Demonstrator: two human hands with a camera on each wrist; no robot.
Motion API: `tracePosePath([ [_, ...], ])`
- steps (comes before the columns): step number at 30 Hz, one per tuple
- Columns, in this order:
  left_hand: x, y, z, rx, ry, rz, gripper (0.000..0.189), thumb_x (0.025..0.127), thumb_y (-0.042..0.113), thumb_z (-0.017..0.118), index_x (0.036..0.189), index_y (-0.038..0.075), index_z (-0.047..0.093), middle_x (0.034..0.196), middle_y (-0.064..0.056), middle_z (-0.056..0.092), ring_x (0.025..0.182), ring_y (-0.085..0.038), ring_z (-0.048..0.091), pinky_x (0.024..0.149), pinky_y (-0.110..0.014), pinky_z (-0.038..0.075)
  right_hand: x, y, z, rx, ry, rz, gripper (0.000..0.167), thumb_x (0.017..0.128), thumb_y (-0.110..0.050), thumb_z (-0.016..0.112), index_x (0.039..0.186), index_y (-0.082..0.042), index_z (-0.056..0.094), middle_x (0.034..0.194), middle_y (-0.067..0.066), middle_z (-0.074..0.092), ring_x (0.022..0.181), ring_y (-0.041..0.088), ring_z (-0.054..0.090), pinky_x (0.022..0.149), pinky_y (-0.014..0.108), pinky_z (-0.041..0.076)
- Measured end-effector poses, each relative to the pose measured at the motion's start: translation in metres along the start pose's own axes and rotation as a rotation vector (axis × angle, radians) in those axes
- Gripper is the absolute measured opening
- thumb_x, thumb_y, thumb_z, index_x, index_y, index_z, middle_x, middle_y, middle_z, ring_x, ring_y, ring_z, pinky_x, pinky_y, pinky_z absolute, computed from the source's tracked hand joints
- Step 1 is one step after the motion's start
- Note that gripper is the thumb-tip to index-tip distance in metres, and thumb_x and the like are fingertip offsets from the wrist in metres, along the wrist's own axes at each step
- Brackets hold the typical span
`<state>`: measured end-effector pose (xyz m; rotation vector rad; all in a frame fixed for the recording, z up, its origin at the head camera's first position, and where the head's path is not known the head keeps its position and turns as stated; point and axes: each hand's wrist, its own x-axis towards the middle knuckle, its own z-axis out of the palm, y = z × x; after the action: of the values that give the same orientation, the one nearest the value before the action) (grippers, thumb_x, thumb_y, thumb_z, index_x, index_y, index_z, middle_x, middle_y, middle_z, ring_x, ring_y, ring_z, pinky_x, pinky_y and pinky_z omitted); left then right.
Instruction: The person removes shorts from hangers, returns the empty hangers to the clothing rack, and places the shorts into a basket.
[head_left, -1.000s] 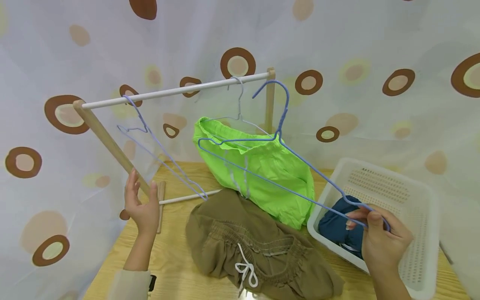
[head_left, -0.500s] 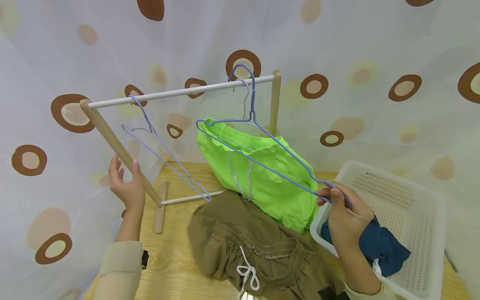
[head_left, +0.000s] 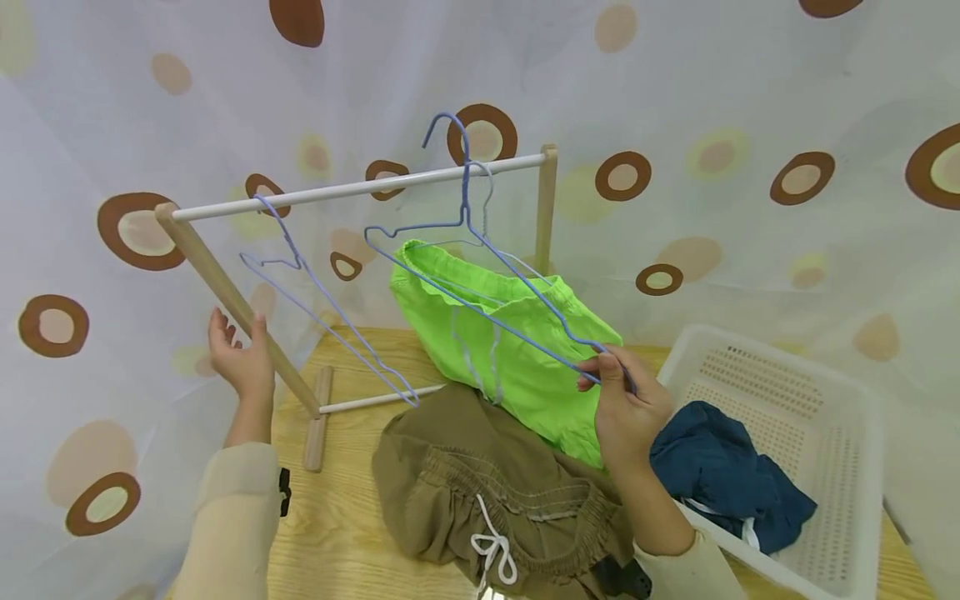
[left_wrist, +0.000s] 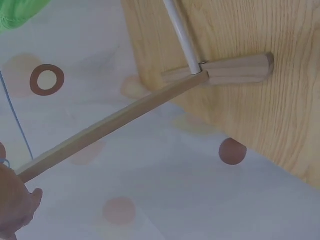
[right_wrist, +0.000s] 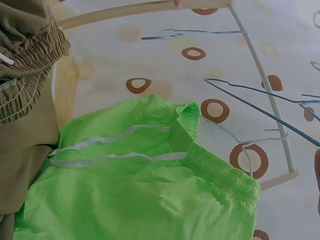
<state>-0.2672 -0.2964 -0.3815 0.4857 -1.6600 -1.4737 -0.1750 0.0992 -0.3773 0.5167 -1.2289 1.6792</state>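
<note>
In the head view my right hand point(head_left: 630, 408) pinches one lower corner of a blue wire hanger point(head_left: 517, 337). The hanger is held up in front of the rack, its hook above the white rail point(head_left: 352, 187). My left hand point(head_left: 246, 367) is raised beside the rack's left wooden post point(head_left: 217, 283), fingers loosely spread; whether it touches the post I cannot tell. Bright green shorts point(head_left: 510, 358) hang from a pale hanger on the rail, its bar inside their waistband. Brown shorts point(head_left: 465, 492) with a white drawstring lie in front of them on the table.
A second blue hanger point(head_left: 330, 304) hangs bare at the rail's left end. At right stands a white perforated basket point(head_left: 847, 492) with a dark blue garment point(head_left: 727, 467) in it. A wooden foot point(left_wrist: 240, 68) of the rack rests on the table point(left_wrist: 280, 115).
My right hand has carried the blue hanger leftward and up, from over the basket to in front of the green shorts. My left hand has shifted slightly left along the post.
</note>
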Motion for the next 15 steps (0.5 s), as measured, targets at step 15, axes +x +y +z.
tracePosePath([
  [15, 0.003, -0.016, 0.002, 0.064, -0.004, -0.02, 0.037, 0.088, 0.008, 0.06, 0.123, -0.001, 0.056, 0.085, 0.014, 0.054, 0.077, 0.007, 0.048, 0.072, -0.012, 0.043, -0.011, 0.028, 0.041, -0.078, -0.043, -0.016, 0.031, 0.089, -0.008, 0.059, 0.085, 0.023, 0.061, 0.062, 0.028, 0.059, 0.061, -0.004, 0.062, 0.051, 0.015, 0.051],
])
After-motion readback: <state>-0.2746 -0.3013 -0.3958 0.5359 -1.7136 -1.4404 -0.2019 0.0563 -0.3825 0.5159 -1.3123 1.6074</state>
